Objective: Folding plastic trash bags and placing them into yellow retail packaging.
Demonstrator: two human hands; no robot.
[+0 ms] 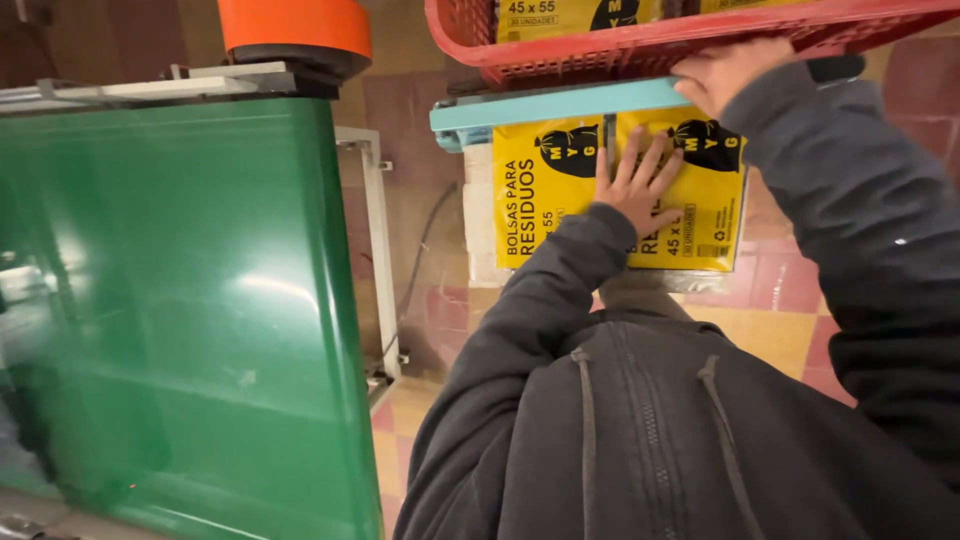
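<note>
A: Head view. What's each hand doing?

B: Left hand point(635, 180) is flat, fingers spread, palm pressed on the yellow packs point(560, 190). Not gripping, just pushing down on them.

A: Where do the packs sit?

B: On a stack just under a teal bar point(560, 103), with checkered floor tiles point(780, 320) around it. Two packs side by side on top; the hand covers their seam.

A: Right hand?

B: Right hand point(722, 72) is on the rim of a red basket point(640, 45), fingers curled over the edge, looks like a hold. Fingertips are hidden, so can't tell how tight. More yellow packs inside the basket.

A: Anything else?

B: Green machine panel point(170, 300) to the left, well apart from both hands. Orange roll point(295, 25) above it. Dark hoodie sleeves on both arms.
</note>
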